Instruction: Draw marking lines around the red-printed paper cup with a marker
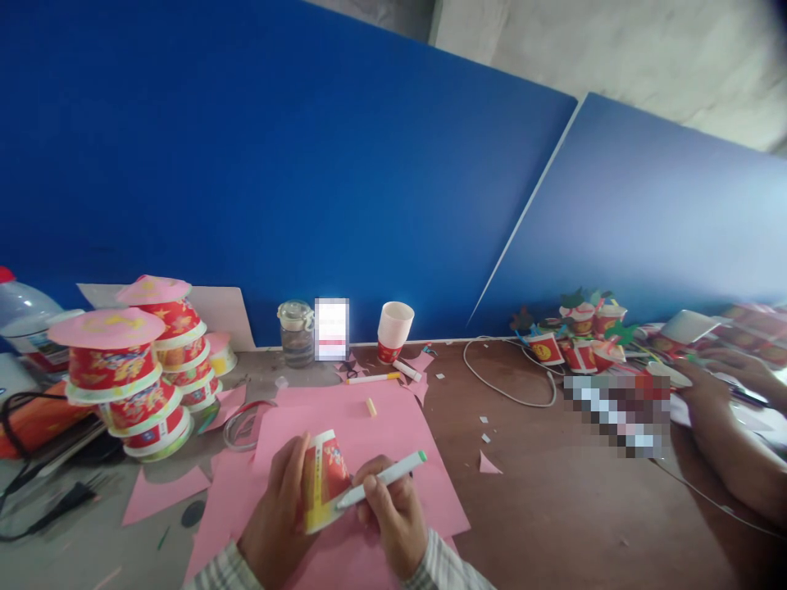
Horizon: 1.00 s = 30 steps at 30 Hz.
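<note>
My left hand point(279, 512) is wrapped round a red and yellow paper cup point(325, 479), which stands upside down on a pink paper sheet point(362, 430). In my right hand point(393, 512) I grip a white marker with a green end point(384, 478), its tip against the cup's rim. Both hands are low in the middle of the view, close to my body.
Stacks of red cups topped with pink paper discs point(132, 369) stand at the left. A glass jar point(296, 332), a white paper cup point(393, 328), a marker point(372, 378) and pink scraps lie by the blue partition. Another person's arm point(731, 442) and decorated cups point(578, 340) are at the right.
</note>
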Available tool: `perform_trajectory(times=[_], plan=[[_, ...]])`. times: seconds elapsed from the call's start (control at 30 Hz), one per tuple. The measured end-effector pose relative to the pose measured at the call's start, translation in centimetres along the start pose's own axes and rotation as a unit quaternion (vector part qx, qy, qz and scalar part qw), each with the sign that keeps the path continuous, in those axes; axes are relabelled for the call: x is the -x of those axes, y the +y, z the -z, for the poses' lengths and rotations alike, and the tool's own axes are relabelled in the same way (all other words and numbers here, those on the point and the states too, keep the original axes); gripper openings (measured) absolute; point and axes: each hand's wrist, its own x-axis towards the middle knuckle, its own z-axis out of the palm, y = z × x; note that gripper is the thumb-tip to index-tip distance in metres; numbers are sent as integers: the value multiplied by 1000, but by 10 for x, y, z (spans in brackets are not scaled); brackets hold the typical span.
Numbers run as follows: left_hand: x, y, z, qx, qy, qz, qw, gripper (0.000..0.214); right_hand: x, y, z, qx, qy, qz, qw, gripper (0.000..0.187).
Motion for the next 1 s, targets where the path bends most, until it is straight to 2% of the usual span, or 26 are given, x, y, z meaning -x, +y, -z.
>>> perform_trajectory(times=[0.33,0.8,1.0], plan=[[0,2,2,-14,9,-26,1000,73,1,-5,-2,8,-6,12,1000,34],[4,-1,1,0,-2,-2,1000,77,2,-3,0,22,-10,14,1000,30],[1,1,1,-17,3,-29,999,71,1,0,1,22,-5,6,1000,32]])
